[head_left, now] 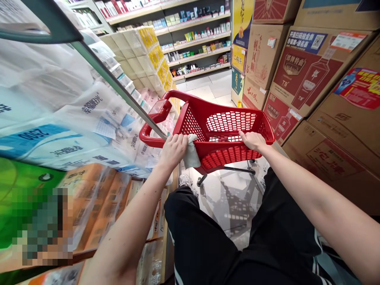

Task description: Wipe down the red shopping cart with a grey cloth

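Presently, wrapped packs of tissue (59, 118) are seen stacked along the left, partly obscured by a pixelated patch (41, 225). The left hand (173, 151) is closed over the rim of a red plastic shopping basket (225, 109), with a white cloth (192, 152) bunched beneath the fingers. The right hand (252, 141) is laid flat on the near rim, fingers extended, nothing held. Whether the rim is wet or marked cannot be made out. The basket's wheels (202, 181) are partly hidden by black trousers (202, 233). Cardboard cartons (308, 75) are stacked at right.
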Motion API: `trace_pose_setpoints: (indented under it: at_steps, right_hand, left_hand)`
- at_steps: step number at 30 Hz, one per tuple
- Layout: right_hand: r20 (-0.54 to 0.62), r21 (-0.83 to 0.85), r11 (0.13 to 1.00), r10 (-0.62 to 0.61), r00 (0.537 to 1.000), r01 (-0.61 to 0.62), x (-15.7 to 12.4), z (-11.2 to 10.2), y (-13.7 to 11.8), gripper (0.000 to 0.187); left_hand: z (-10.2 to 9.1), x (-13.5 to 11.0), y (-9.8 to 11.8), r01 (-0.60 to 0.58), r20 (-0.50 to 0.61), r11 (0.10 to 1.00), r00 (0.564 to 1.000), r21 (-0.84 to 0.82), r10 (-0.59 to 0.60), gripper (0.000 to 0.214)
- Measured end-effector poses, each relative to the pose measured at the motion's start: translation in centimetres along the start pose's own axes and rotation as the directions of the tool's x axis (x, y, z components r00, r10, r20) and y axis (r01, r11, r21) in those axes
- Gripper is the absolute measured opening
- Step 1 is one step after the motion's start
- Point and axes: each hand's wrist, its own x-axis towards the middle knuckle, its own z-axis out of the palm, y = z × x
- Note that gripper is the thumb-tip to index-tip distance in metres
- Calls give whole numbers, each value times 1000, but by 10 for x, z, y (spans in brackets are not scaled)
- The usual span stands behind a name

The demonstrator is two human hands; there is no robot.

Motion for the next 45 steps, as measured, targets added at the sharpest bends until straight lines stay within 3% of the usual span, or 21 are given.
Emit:
trace_pose_setpoints:
  at_steps: [7, 15, 21, 26, 30, 33, 37, 39, 45]
  right_hand:
    - [17, -39, 999, 24, 1000, -23, -4, -4, 4, 88]
    - [45, -103, 995, 5, 999, 0, -4, -6, 4, 83]
    - [118, -66, 993, -90, 989, 98, 1, -14, -22, 86]
    - [177, 59, 986, -166, 970, 158, 7, -10, -56, 92]
    - [154, 69, 992, -114, 981, 104, 7, -7, -57, 92]
    - [116, 41, 999, -41, 992, 36, 4, -7, -53, 92]
    - [91, 8, 1000, -9, 996, 8, 0, -9, -49, 91]
    - [83, -1, 1000, -9, 996, 9, -2, -10, -48, 91]
    - [66, 2, 1000, -5, 998, 5, -8, -10, -49, 90]
  left_hand:
    - [1, 7, -1, -79, 20, 996, 997, -44, 80, 26]
    - [4, 21, 4, 20, 61, 988, 998, -152, -11, 35]
    - [5, 40, 5, 20, 158, 986, 987, -166, 6, 43]
    - [10, 54, 6, 137, 252, 968, 964, -211, -81, 51]
    - [18, 69, 16, 273, 403, 940, 899, -204, -174, 55]
    - [16, 67, 32, 272, 293, 934, 935, -229, -200, 52]
    - [10, 48, 55, 92, 26, 964, 996, -250, -88, 40]
    - [11, 37, 64, 65, -32, 961, 997, -268, -76, 33]
    - [21, 18, 82, 169, -125, 883, 961, -437, -246, 21]
